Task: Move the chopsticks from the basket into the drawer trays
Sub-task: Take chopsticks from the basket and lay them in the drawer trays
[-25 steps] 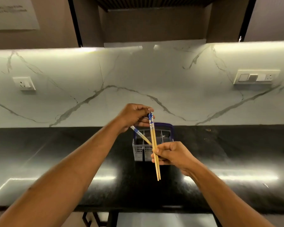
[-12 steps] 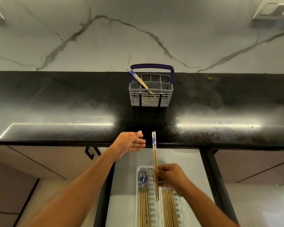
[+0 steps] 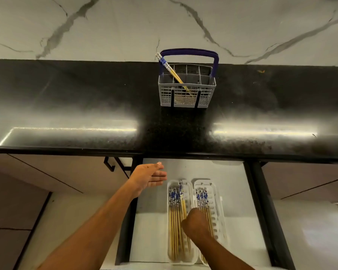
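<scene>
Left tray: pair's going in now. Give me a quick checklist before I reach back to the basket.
1. Pair down in left tray: cannot tell, right hand covers it.
2. Right hand released: cannot tell, fingers curled.
3. Left hand free: ok, open and holding nothing.
4. Chopsticks left in basket: ok, one pair leaning inside.
5. Drawer open: ok.

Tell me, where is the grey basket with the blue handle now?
In the head view, the basket stands on the black countertop, near the marble wall, beyond the open drawer; one pair of chopsticks leans inside it.
</scene>
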